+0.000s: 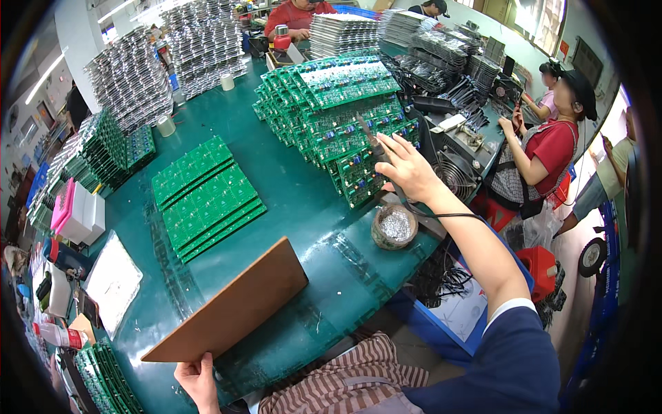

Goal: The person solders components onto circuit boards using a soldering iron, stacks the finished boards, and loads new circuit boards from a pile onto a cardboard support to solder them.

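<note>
My left hand pinches the lower corner of a thin brown board, which stands tilted up on edge over the green table. My right hand grips a soldering iron with its tip pointing up and away, in front of a tall leaning stack of green circuit boards. Its cable runs back along my right forearm. Below this hand a round pot with silvery contents sits near the table edge. Flat green circuit panels lie overlapping beyond the brown board.
Tall stacks of silvery boards stand at the far left. A pink-and-white box, a bottle and a plastic sheet line the left side. A blue bin is below the right edge. Co-workers sit at the right and back.
</note>
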